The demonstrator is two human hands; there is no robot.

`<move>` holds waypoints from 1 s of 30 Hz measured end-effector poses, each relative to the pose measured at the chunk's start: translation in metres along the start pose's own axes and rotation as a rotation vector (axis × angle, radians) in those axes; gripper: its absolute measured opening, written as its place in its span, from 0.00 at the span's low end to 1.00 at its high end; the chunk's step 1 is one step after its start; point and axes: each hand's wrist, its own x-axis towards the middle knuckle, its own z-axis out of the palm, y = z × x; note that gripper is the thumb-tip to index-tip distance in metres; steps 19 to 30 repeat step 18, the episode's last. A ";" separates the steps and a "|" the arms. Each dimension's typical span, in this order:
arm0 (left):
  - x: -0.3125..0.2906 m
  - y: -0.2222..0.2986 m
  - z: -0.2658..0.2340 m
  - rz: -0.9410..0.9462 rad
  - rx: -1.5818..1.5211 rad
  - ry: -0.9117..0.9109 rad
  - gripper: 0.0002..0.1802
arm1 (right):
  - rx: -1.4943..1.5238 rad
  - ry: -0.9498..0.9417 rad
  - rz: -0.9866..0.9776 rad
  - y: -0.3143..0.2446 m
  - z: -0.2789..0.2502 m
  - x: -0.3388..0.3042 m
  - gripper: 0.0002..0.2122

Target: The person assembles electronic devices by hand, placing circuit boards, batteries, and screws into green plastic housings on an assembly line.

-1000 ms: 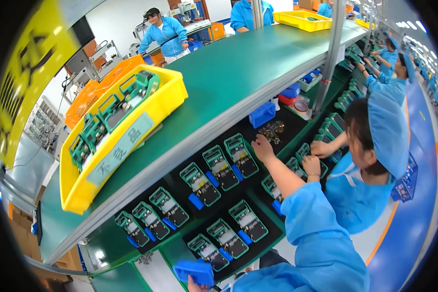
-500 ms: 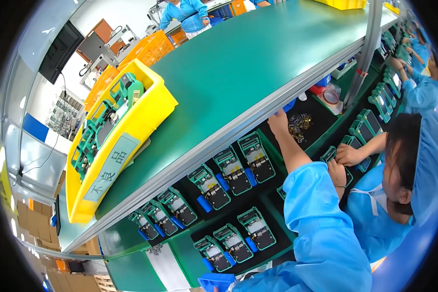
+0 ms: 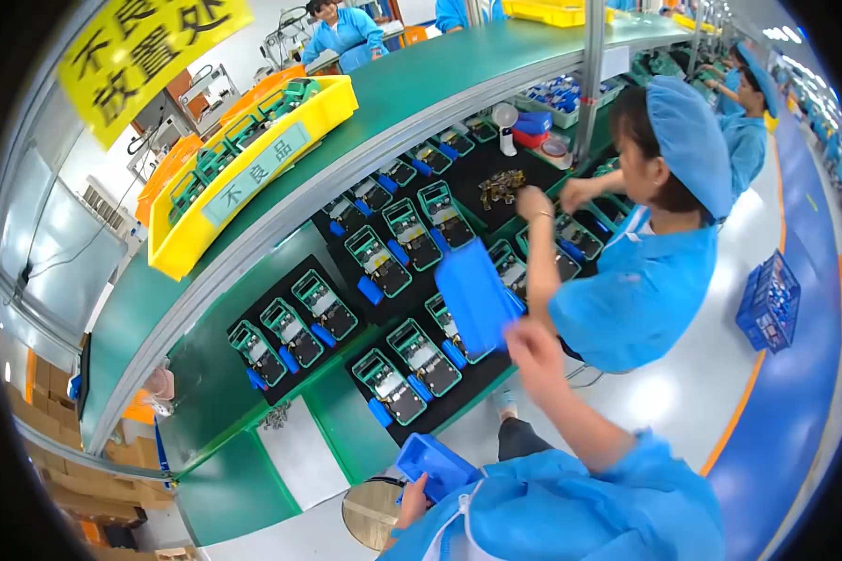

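Observation:
My right hand (image 3: 538,360) pinches the lower right edge of a blue plastic bin (image 3: 477,292), which is smeared by motion and hangs over the devices on the bench. Low in front of me, my left hand (image 3: 413,497) grips a second, smaller-looking blue bin (image 3: 437,460) by its near side; part of its hollow inside shows. Beneath and left of the right-hand bin, green-framed devices (image 3: 424,357) with opened housings and blue cylinders beside them lie in rows on black mats. The raised bin hides some of them.
A co-worker (image 3: 646,280) in blue stands close at right, one hand near a pile of small brass-coloured parts (image 3: 501,189). A yellow bin (image 3: 253,178) of green parts sits on the raised shelf (image 3: 421,98). Small metal pieces (image 3: 276,418) lie beside a white sheet (image 3: 311,458).
My right hand has drawn back from under the shelf toward me, bringing a blue bin. My left hand and its bin show more fully. The view has turned, and the co-worker is more upright.

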 end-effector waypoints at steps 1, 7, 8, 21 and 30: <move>0.016 -0.025 -0.032 0.061 0.171 -0.012 0.15 | -0.135 -0.100 0.007 -0.021 -0.004 -0.046 0.05; -0.015 -0.018 -0.009 0.056 0.126 -0.284 0.25 | -0.438 -0.130 0.326 -0.050 -0.050 -0.251 0.08; -0.008 -0.023 -0.015 0.022 0.194 -0.310 0.28 | -0.441 -0.071 0.314 -0.043 -0.053 -0.263 0.08; -0.062 -0.080 0.153 0.329 1.288 -0.647 0.31 | -0.600 -0.459 0.475 0.028 -0.162 -0.403 0.22; -0.062 -0.080 0.153 0.329 1.288 -0.647 0.31 | -0.600 -0.459 0.475 0.028 -0.162 -0.403 0.22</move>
